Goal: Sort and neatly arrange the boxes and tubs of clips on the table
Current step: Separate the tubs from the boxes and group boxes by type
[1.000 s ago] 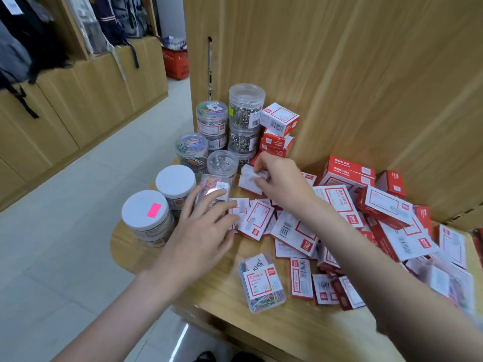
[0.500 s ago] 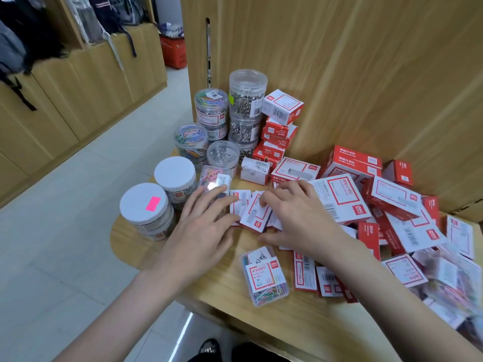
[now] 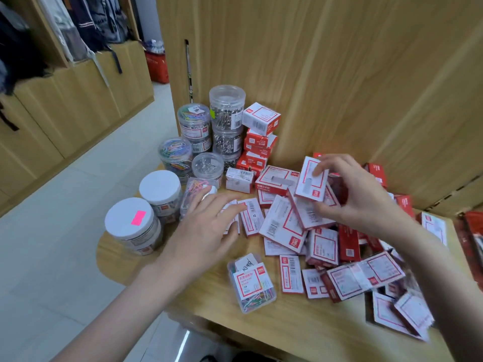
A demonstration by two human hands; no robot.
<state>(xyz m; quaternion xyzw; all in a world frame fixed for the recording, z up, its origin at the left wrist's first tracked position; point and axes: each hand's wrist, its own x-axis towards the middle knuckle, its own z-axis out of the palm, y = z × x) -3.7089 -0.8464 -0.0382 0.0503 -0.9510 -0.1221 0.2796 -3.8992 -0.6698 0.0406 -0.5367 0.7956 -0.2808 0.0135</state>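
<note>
1. Surface: a light wooden table (image 3: 300, 325) with a rounded corner, set against a wood-panelled wall (image 3: 339, 61); pale tiled floor to the left.
2. Right hand (image 3: 358, 194): raised over the middle of the pile, fingers and thumb curled round a red-and-white box (image 3: 311, 182), which it holds tilted, label face toward the camera, above the other boxes.
3. Left hand (image 3: 206, 228): flat, fingers straight and spread, palm down on small white boxes (image 3: 251, 216) lying at the left edge of the pile; it grips nothing.
4. Just beyond the left fingertips: a clear pack of coloured clips (image 3: 194, 189), tilted.
5. Loose pile of red-and-white boxes (image 3: 324, 246): unsorted, overlapping at mixed angles across the right half of the table.
6. Near front edge: a clear flat case of coloured clips (image 3: 252, 283), lying apart from the pile.
7. Left edge: two white-lidded tubs (image 3: 130, 223), touching; the nearer carries a pink sticker on its lid.
8. Rear left: clear tubs of clips (image 3: 226, 121), some stacked, holding coloured or silver clips.
9. Beside those tubs, against the wall: a stack of red-and-white boxes (image 3: 260, 134), upright, the top one skewed.
</note>
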